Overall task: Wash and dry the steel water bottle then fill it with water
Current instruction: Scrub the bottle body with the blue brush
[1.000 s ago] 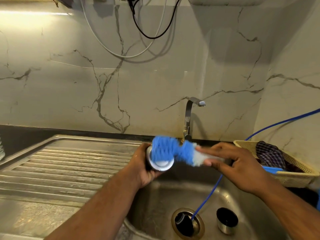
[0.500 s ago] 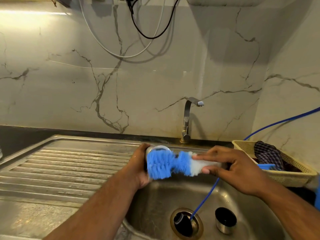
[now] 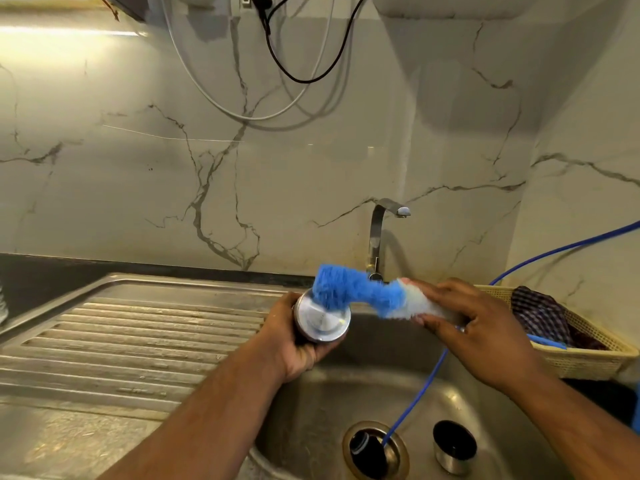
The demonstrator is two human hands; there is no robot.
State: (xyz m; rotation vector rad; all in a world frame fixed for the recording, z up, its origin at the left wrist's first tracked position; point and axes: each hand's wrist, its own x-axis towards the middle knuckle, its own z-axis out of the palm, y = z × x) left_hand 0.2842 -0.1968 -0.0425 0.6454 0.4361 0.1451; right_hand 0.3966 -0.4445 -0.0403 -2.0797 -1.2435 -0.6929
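Observed at the sink (image 3: 346,393): my left hand (image 3: 294,344) gripped the steel water bottle (image 3: 322,322), fingers and thumb wrapped round its body. The bottle was held on its side above the left edge of the basin, its flat, shiny, closed end turned toward me.

My right hand (image 3: 481,330) was closed round the pale end of the brush (image 3: 349,292), thumb beneath and fingers on top. The blue bristle head touched the upper rim of the bottle's facing end. The bristles were blurred.

The faucet (image 3: 379,233) stood behind the hands against the marble wall (image 3: 138,185). I could not tell whether water was running.

In the basin, a blue hose (image 3: 419,400) came in from the right wall, passed under my right hand and ended in the drain (image 3: 375,450). A small steel cup (image 3: 454,446), dark opening upward, sat just right of the drain, apart from it.

The ribbed draining board (image 3: 138,341) lay left of the basin, with a dark strip of table (image 3: 41,268) behind it. A woven basket (image 3: 588,363) sat to the right of the sink, holding a checked cloth (image 3: 540,313).

A black cable (image 3: 304,77) and a white cable (image 3: 242,114) hung in loops on the wall above.
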